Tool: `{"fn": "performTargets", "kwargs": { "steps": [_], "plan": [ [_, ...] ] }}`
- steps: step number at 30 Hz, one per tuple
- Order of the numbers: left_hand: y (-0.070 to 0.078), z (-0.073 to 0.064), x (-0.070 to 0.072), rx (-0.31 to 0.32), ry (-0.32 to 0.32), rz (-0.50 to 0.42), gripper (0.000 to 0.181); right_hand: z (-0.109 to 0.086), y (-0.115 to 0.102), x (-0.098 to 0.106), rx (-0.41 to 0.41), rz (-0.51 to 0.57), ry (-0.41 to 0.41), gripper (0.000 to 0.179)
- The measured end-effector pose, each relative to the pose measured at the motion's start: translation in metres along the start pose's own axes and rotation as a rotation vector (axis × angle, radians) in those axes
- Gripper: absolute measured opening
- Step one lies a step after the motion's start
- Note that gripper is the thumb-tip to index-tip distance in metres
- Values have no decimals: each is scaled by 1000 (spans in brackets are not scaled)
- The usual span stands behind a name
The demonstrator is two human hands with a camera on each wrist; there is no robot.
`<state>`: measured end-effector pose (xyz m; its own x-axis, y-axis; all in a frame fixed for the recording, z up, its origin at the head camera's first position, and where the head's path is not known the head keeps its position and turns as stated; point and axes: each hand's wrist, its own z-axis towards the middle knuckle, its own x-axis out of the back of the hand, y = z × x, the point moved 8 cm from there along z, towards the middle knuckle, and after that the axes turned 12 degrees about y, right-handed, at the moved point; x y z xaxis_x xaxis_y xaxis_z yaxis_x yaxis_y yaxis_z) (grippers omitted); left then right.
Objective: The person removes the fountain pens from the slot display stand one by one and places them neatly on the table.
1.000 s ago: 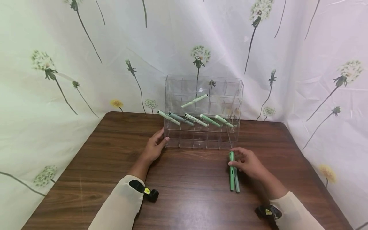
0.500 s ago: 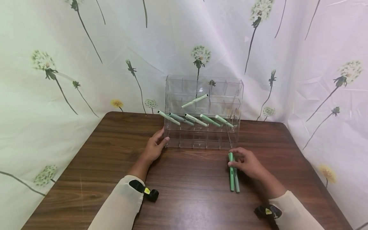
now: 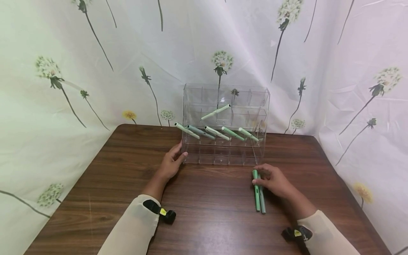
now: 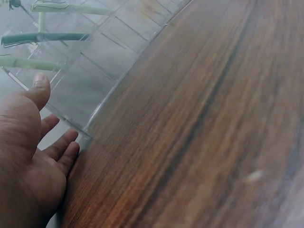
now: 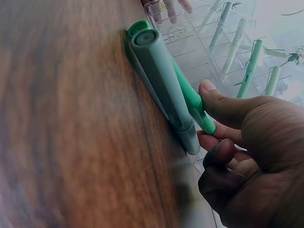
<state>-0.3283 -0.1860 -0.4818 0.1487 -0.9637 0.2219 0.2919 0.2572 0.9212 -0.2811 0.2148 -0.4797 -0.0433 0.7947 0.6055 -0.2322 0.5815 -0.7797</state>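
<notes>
A clear tiered pen rack (image 3: 223,159) stands at the back of the table, with several pens lying slanted across its tiers. My left hand (image 3: 172,164) rests against the rack's left side, fingers extended; in the left wrist view the thumb (image 4: 40,90) lies near the front edge. In front of the rack's right corner, my right hand (image 3: 275,181) pinches a bright green pen (image 3: 256,193) near its upper end between thumb and fingers. A grey-green pen (image 3: 262,200) lies right beside it, its upper part partly hidden by the hand; the right wrist view shows it alongside the green pen (image 5: 191,97).
On the rack's middle tier lie pale and darker green pens, among them a mid-green pen (image 3: 233,133) and a grey-green one (image 3: 201,132). One pale pen (image 3: 216,111) slants the other way higher up. Behind the wooden table (image 3: 204,219) hangs a flower-printed curtain (image 3: 127,42).
The upper end of the bright green pen has shifted slightly left and toward me, with my right fingers moving along. My left hand and the rack have stayed still.
</notes>
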Motion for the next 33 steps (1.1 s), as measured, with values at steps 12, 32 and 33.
{"fn": "performTargets", "kwargs": {
  "steps": [12, 32, 33],
  "plan": [
    [1, -1, 0, 5, -1, 9, 64, 1, 4, -2, 76, -36, 32, 45],
    [0, -1, 0, 0, -4, 15, 64, 1, 2, -5, 95, -8, 29, 41],
    [0, -1, 0, 0, -4, 16, 64, 1, 2, -5, 95, -6, 30, 41]
  ]
}}
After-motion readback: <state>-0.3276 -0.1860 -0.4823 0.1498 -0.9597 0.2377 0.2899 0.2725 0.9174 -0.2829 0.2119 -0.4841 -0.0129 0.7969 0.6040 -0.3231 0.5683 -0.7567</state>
